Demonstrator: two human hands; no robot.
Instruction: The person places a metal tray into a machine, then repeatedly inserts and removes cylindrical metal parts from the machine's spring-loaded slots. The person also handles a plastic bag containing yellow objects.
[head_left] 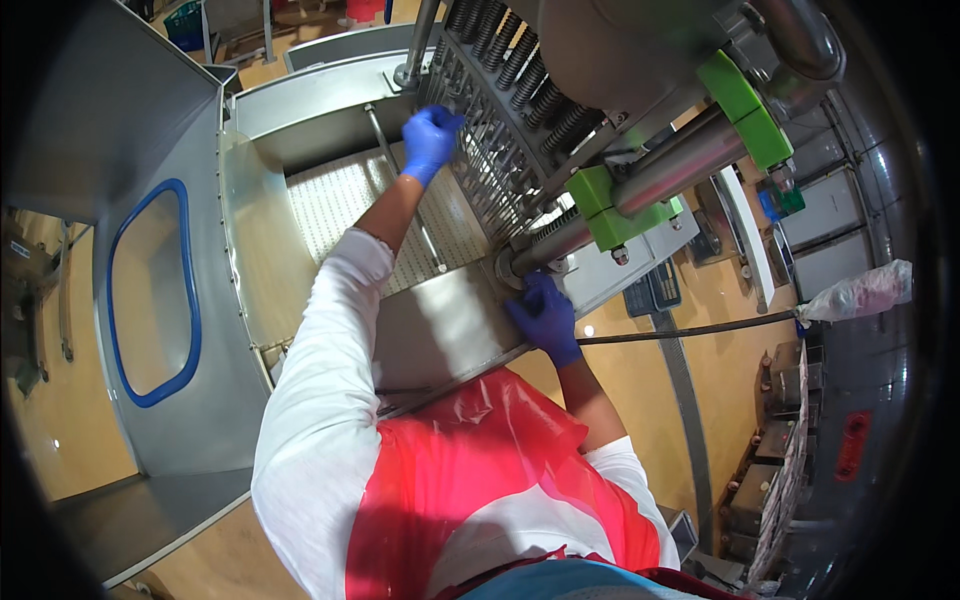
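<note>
One bank of thin metal needles [490, 170], set beneath coil springs [523, 65] too crowded to be counted, is located at upper middle, beside the white dotted bed [330, 205]. Two blue-gloved hands. Left hand [430, 140]: fingers curled in, held at the needle bank's left edge; whether anything is pinched cannot be told. Right hand [545, 312]: placed at the metal housing [440, 320], just beside the round post collar [512, 268]; its grip is partly hidden and cannot be told. By judgement, needles are best handled singly, fingertips kept clear of points, the right hand used as a brace. Farther out: one crossing rod [428, 240], two green clamps [745, 110], one red apron [440, 470], one black hose [690, 333], one blue-rimmed oval opening [193, 280].
</note>
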